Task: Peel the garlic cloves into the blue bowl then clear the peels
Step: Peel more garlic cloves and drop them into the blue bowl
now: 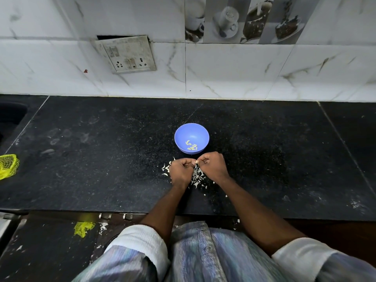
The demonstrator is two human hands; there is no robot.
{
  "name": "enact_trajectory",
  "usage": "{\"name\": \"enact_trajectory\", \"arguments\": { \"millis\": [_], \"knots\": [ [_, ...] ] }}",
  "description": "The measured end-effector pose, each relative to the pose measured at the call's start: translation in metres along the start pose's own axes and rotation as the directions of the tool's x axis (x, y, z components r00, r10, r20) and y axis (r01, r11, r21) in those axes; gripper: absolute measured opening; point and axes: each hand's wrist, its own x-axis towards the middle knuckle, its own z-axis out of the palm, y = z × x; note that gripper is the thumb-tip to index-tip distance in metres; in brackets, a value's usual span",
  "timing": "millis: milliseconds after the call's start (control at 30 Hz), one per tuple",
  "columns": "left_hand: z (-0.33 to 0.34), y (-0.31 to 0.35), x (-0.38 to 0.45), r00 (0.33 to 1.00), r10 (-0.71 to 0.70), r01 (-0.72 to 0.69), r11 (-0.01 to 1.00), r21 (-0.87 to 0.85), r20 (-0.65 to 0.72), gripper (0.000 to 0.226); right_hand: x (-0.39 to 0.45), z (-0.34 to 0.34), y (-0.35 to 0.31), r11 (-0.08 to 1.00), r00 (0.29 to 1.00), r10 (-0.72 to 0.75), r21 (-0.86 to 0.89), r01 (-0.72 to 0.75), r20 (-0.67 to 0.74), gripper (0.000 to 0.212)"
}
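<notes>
striped bluish shirt [203,259], rolled white cuffs [142,241]

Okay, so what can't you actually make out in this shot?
- Head view: what the left hand and right hand pinch between them; the curled fingers hide all but a pale speck.
- How many cloves are in the blue bowl: too small to count.
- The peels: partly hidden under both hands.
- The yellow mesh bag: cut off by the left edge.

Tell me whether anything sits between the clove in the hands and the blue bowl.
Nothing visible does. Both hands pinch the garlic clove just in front of the blue bowl; the peels lie beneath and nearer the person.
</notes>
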Motion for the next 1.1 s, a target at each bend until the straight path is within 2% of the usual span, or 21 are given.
{"name": "enact_trajectory", "arguments": {
  "millis": [233,400,500,667,867,1033,1100],
  "knots": [
    [0.000,-0.005,0.001,0.998,-0.052,0.057,0.984,-0.168,0.036,0.009,-0.004,-0.005,-0.006,0.989,1.000,0.004,0.147,-0.006,0.009,0.009],
    [-0.002,-0.004,0.002,0.997,-0.061,0.069,0.972,-0.224,0.040,0.008,-0.004,-0.005,-0.004,0.944,0.995,0.078,0.315,-0.094,0.064,0.012],
    [-0.002,-0.003,0.001,0.997,-0.047,0.059,0.969,-0.240,0.056,0.009,-0.004,-0.005,-0.003,0.935,0.995,0.081,0.341,-0.095,0.054,0.005],
    [-0.003,-0.003,0.001,0.995,-0.062,0.083,0.949,-0.305,0.079,0.017,-0.004,-0.004,-0.003,0.918,0.990,0.109,0.374,-0.133,0.084,0.012],
    [-0.004,0.001,0.001,0.990,-0.061,0.107,0.907,-0.407,0.125,0.029,-0.002,-0.004,-0.003,0.857,0.971,0.200,0.456,-0.240,0.135,0.009],
    [-0.005,0.001,0.003,0.991,-0.074,0.116,0.901,-0.417,0.114,0.030,0.001,-0.003,0.004,0.869,0.952,0.305,0.402,-0.287,0.020,0.010],
    [-0.005,0.002,0.002,0.991,-0.080,0.119,0.900,-0.420,0.108,0.029,0.001,-0.005,0.004,0.872,0.953,0.302,0.394,-0.291,0.035,0.011]
  ]
}}
